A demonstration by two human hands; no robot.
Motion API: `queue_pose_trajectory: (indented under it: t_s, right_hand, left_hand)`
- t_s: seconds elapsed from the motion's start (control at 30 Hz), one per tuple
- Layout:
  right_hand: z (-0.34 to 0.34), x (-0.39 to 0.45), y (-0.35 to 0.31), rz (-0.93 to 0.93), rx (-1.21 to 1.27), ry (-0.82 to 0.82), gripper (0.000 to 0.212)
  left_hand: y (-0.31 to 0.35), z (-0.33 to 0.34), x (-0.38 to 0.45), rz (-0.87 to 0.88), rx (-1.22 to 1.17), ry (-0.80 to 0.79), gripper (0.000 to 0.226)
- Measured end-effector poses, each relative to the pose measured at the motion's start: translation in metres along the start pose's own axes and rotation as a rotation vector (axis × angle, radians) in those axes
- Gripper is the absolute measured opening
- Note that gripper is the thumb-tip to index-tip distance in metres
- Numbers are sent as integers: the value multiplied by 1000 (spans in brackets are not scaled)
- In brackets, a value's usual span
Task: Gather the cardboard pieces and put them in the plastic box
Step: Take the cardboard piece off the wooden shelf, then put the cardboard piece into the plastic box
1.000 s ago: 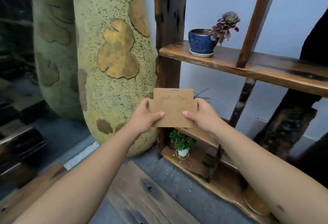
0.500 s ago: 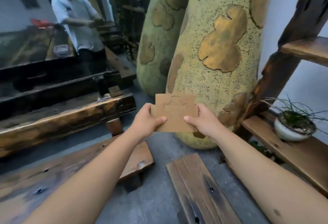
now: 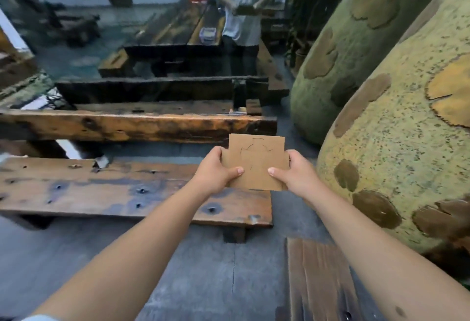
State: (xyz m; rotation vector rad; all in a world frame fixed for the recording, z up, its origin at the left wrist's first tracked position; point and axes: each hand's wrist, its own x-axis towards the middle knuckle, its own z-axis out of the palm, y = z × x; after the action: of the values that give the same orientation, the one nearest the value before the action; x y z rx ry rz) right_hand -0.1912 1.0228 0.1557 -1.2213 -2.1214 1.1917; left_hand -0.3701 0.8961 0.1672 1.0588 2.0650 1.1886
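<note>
Workshop or yard setting: grey floor, heavy weathered wooden benches [image 3: 132, 191] across the left and middle of the frame, two large speckled yellow-green gourd-shaped sculptures [image 3: 396, 147] filling the right side. Item: cardboard pieces [image 3: 256, 163], flat brown sheets with a faint die-cut outline on the top face, held at centre frame above the near bench end; how many sheets are in the stack cannot be told. Handling, judged: light, fairly stiff but easily creased, dry and not slippery; best held by opposite side edges so loose sheets stay squared together. Grip: left hand [image 3: 216, 170] closed on the left edge, thumb on top and fingers beneath; right hand [image 3: 295, 172] closed likewise on the right edge, thumb pressing the top face. Both hands pinch firmly, nothing else in either. Possible destination: a small clear plastic box [image 3: 208, 36] on a dark table in the upper middle of the frame, well apart from the cardboard. Also present: another person [image 3: 243, 2] in a pale shirt standing beside that table, holding something flat.
</note>
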Motion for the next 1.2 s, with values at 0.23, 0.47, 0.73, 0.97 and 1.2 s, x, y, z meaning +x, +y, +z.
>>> queue_pose_trajectory:
  t_s: [0.23,0.47,0.73,0.97,1.2]
  right_hand:
    - [64,37,-38,-160,3,-288,39]
    - [166,20,-87,-330,-40,-625,40]
    - [284,-81,-151,-479,33,-1026,39]
    - [369,-182,-195,-587,-25,-1215,41]
    - [427,-239,-181,-575,-184,-1270,41]
  left_hand:
    - [-37,-51,-23,-183,-28,264,38]
    - [-87,-106,-110,-381,-124,585,36]
    - [-128,-165,-259,-600,-136,914,42]
    - [-166,-200,-374,-696,-228,1118,37]
    - [-229,-198,-431,-857,-295,1125,42]
